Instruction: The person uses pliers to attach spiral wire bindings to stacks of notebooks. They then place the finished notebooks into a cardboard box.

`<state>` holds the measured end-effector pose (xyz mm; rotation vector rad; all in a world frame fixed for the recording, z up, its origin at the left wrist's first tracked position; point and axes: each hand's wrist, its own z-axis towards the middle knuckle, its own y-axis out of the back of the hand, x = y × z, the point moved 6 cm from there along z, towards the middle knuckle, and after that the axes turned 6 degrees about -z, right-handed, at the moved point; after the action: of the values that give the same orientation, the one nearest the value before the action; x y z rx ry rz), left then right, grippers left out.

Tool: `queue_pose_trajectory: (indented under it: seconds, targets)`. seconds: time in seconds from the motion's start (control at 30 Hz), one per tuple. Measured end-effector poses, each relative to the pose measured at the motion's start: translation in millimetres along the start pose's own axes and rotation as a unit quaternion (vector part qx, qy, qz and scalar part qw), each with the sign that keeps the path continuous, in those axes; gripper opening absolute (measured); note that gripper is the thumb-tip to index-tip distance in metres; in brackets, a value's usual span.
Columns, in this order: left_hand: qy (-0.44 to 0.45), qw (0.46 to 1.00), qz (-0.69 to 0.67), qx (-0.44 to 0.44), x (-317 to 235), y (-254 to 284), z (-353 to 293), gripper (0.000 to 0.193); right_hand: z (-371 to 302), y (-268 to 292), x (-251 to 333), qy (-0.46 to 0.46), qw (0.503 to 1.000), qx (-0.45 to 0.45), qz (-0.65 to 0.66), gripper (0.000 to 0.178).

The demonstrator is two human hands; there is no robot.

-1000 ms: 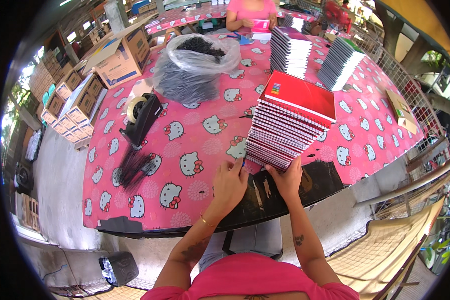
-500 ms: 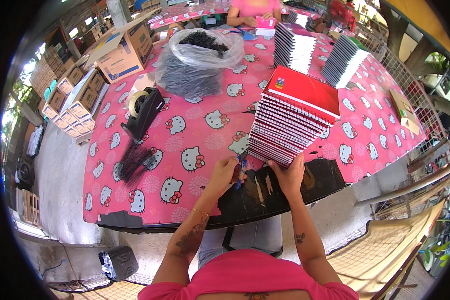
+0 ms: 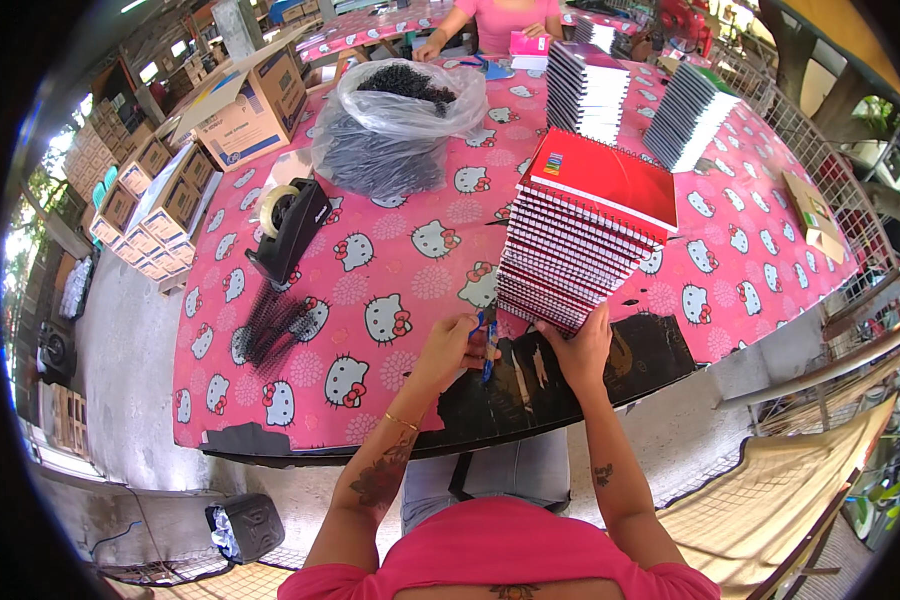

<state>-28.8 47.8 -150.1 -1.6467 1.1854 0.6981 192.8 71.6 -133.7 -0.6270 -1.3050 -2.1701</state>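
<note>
A tall, leaning stack of red spiral notebooks (image 3: pixel 595 190) stands near the table's front edge, the coil bindings showing along its near side. My left hand (image 3: pixel 450 350) is closed around blue-handled pliers (image 3: pixel 489 345), their dark tips pointing up beside the stack's lower left corner. My right hand (image 3: pixel 578 350) grips the bottom of the stack at its near right corner, with the thumb against the coils. The lowest notebooks are partly hidden by this hand.
A black tape dispenser (image 3: pixel 288 230) and loose black coils (image 3: pixel 270 330) lie at left. Behind stands a clear plastic bag (image 3: pixel 385 140) of black coils. More notebook stacks (image 3: pixel 585 95) are at the back right. A cardboard box (image 3: pixel 255 105) sits far left. Across the table is a co-worker (image 3: pixel 505 25).
The co-worker's one hand has reached out toward the back of the plastic bag. The pliers in my left hand have turned slightly; my right hand stays at the stack's base.
</note>
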Motion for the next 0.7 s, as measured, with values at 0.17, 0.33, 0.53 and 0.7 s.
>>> queue_pose_trajectory:
  seconds: [0.17,0.33,0.53,0.7]
  targets:
    - [-0.002,0.999,0.046,0.001,2,5,9,0.035,-1,-8,-10,-0.013,1.000,0.002,-0.028,0.099]
    - [0.008,1.000,0.021,-0.002,1,1,3,0.030,-3,-7,-10,-0.028,0.999,0.009,-0.026,0.100]
    - [-0.097,0.963,0.251,-0.029,-12,-1,3,0.030,-1,-3,-4,-0.006,1.000,0.003,-0.016,0.100]
    - [-0.382,0.660,0.632,-0.138,-24,-35,-29,0.033,-4,-4,-7,0.007,0.999,0.003,-0.034,0.104]
